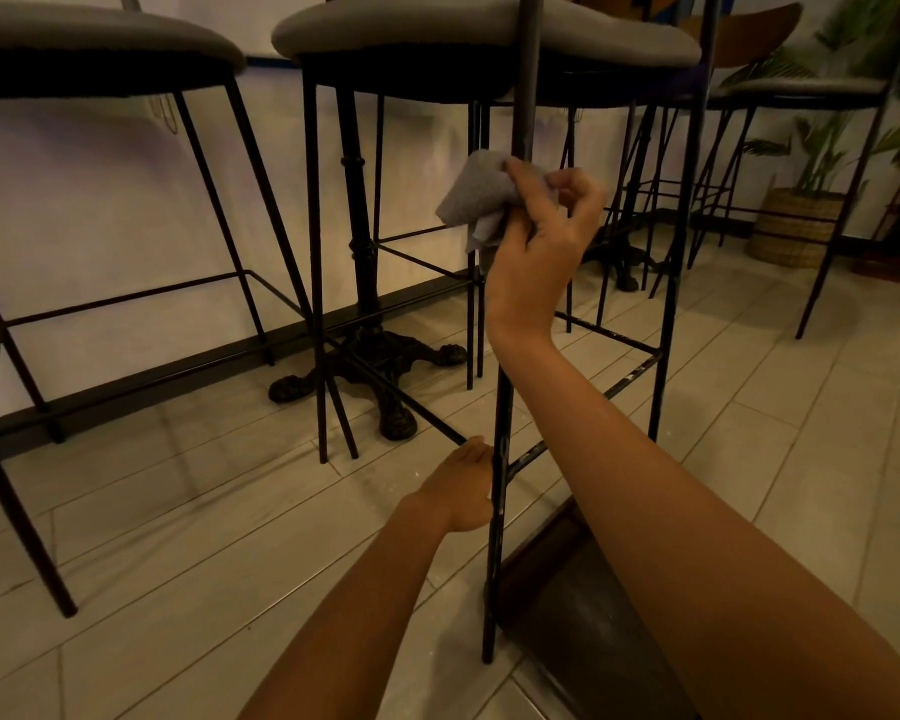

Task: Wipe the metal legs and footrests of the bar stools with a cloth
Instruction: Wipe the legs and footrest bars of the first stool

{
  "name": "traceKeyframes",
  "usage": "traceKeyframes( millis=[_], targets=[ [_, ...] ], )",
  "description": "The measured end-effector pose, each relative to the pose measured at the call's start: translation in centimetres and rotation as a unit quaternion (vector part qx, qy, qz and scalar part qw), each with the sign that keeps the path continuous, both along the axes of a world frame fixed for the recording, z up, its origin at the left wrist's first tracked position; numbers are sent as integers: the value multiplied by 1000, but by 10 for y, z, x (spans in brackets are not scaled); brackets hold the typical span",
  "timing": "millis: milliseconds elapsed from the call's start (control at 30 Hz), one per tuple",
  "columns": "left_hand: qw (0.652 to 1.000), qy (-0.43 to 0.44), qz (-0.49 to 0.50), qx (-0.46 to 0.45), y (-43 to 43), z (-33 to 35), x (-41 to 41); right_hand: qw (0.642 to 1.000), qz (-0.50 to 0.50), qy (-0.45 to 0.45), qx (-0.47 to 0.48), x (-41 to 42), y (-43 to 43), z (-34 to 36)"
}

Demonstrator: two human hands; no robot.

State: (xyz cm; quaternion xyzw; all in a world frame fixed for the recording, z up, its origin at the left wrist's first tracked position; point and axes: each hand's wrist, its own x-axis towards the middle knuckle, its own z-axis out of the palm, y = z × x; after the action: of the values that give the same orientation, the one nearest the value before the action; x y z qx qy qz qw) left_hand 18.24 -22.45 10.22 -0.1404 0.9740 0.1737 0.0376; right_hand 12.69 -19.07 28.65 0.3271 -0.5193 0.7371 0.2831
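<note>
- A grey cloth (476, 197) is pinched between the thumb and curled fingers of the right hand (536, 241) and held against the upper part of the front leg (494, 563) of the nearest bar stool (484, 28).
- The same leg is gripped lower down by the left hand (461, 491), just beside the joint with the footrest (630, 379).
- The stool is stood on a tiled floor (178, 537), near a cast-iron table base (375, 366).

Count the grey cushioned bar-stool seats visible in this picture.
3: upper-left grey cushioned seat, top-centre seat, far-right seat near the potted palm. Thin black legs crowded behind the top-centre seat suggest another may be hidden.
</note>
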Motion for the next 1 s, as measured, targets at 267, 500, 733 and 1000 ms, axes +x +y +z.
traceKeyframes(
  millis=[267, 500, 733, 1000],
  targets=[
    [1000, -2, -7, -14, 4, 5, 2, 999, -15, -23, -31, -3, 4, 9],
    [1000, 5, -13, -13, 4, 7, 5, 1000, 23, -13, 15, -9, 6, 38],
    [1000, 2, -13, -12, 7, 10, 8, 993, 85, -20, 76, -3, 16, 9],
    [1000, 2, -11, -9, 10, 13, 9, 993, 58, -5, 101, -12, 16, 20]
  ],
)
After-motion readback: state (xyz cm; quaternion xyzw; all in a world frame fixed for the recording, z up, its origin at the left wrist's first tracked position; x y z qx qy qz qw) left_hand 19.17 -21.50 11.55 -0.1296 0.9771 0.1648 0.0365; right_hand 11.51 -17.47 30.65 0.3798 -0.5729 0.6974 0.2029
